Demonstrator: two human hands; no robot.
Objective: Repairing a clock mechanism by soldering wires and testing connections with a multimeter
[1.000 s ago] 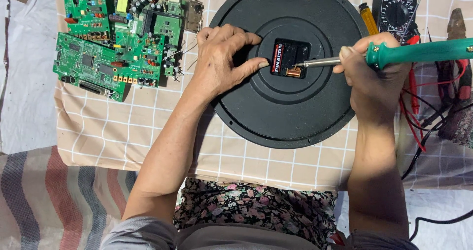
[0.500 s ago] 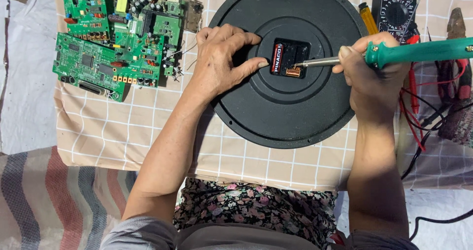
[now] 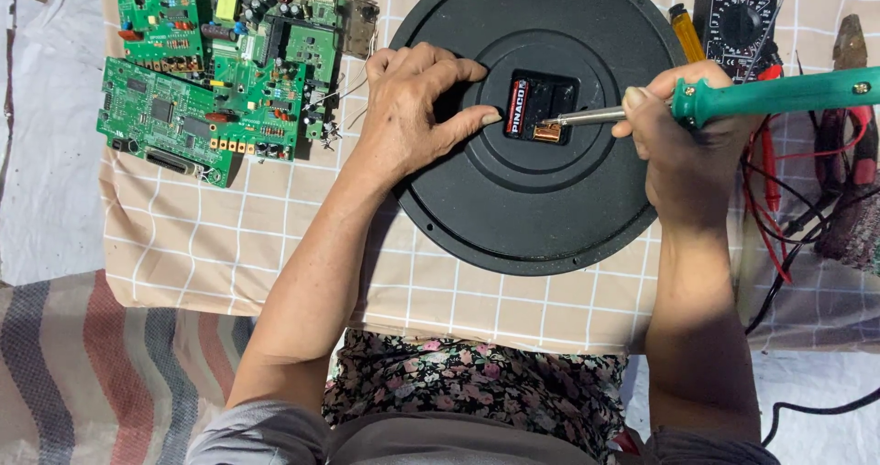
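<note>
2 hands work at the middle of a black round disc on a checked worktop.

Green circuit boards (image 3: 206, 71) crowd the cloth's (image 3: 229, 245) far-left edge; bare cloth lies nearer. The left hand (image 3: 412, 108) rests half-curled on the black disc (image 3: 532, 218), thumb at the battery (image 3: 519, 108). The right hand (image 3: 683, 144) grips a green-handled soldering iron (image 3: 733, 98), tip on the copper coil (image 3: 547, 132). A multimeter (image 3: 738, 11) and red leads (image 3: 765, 181) fill the right edge.

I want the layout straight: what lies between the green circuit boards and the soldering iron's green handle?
In the head view, the left hand rests on the round black disc, and the battery sits in its centre, between circuit boards and handle.
</note>
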